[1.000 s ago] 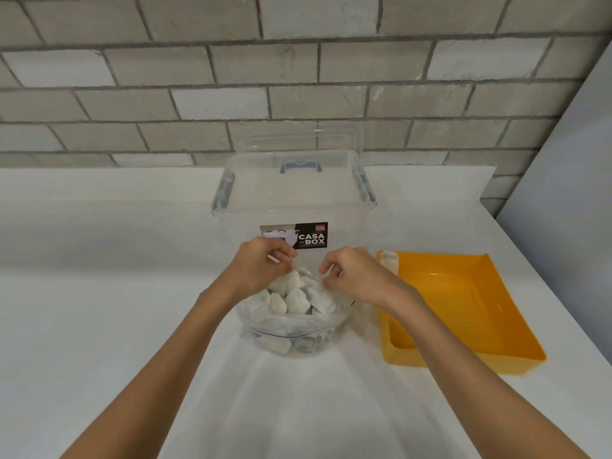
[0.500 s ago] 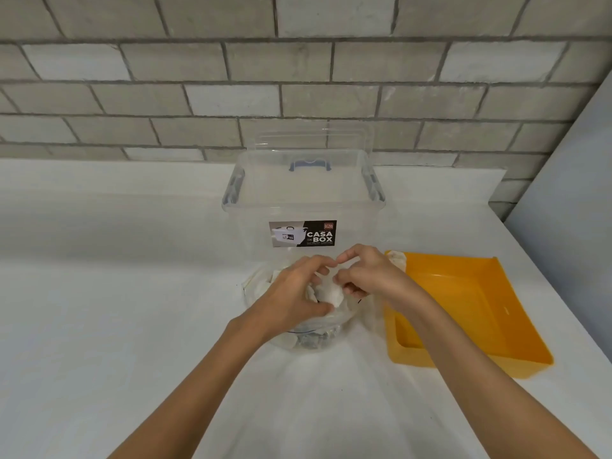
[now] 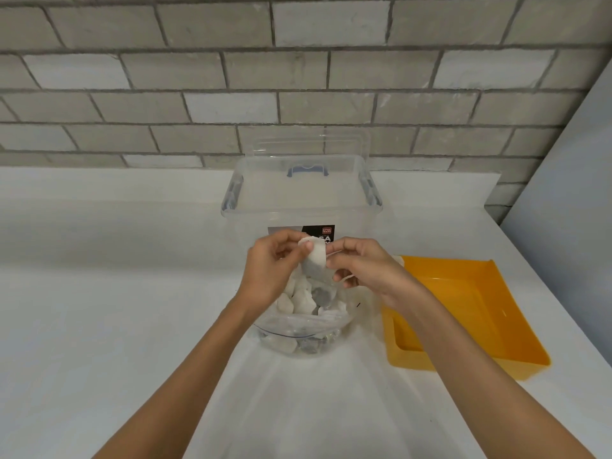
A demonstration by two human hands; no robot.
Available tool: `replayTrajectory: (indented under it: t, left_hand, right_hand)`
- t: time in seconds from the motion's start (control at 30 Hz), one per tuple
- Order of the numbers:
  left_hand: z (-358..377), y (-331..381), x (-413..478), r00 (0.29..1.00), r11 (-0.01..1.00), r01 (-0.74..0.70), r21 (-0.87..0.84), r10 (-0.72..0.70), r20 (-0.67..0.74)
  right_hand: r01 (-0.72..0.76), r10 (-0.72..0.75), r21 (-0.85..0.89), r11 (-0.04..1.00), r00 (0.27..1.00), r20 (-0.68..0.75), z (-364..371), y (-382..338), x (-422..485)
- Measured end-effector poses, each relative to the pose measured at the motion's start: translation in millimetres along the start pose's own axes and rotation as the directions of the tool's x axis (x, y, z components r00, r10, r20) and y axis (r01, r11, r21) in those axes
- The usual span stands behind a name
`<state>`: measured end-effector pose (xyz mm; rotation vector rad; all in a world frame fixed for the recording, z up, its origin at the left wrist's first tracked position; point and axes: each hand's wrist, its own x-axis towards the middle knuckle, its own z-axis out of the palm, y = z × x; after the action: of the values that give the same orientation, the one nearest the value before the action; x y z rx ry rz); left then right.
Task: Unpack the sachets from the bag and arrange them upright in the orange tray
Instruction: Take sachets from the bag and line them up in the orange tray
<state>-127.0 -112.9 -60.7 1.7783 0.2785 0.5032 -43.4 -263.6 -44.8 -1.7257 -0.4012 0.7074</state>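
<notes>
Sachet (image 3: 314, 265): white, soft, held just above bag (image 3: 291, 331); pinched at top by left hand (image 3: 271, 270), at right edge by right hand (image 3: 364, 270). Bag: clear, open-mouthed, packed with further sachets (image 3: 298, 303), unsupported. Tray (image 3: 480, 359): orange, just right of bag. Risks: slip back into bag at handover; flopping flat in tray unless leaned against its side; bag tipping if snagged.
</notes>
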Motion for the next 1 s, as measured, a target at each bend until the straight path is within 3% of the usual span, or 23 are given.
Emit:
replayTrajectory:
  t: [0.17,0.37,0.63,0.8,1.0]
  left_hand:
    - [-2,9,3,0.999,0.991,0.053,-0.121,-0.052,0.006]
    - [-6,11,6,0.999,0.999,-0.032,-0.011,0.032,-0.010]
    - [-12,6,6,1.000,0.989,-0.029,0.148,0.029,-0.004]
    - [-15,3,5,1.000,0.982,-0.013,0.189,0.017,-0.017]
    - [-20,1,6,1.000,0.986,0.015,0.166,-0.010,-0.027]
  right_hand:
    - [0.080,-0.079,-0.099,0.992,0.997,0.019,7,-2,-3]
    - [0.181,-0.188,-0.227,0.957,0.982,-0.007,4,5,3]
    - [0.265,-0.272,-0.627,0.732,0.958,0.088,10,32,13]
    - [0.167,-0.199,-0.758,0.631,0.979,0.050,22,35,19]
    - [0.088,-0.141,-0.705,0.704,0.990,-0.018,28,33,27]
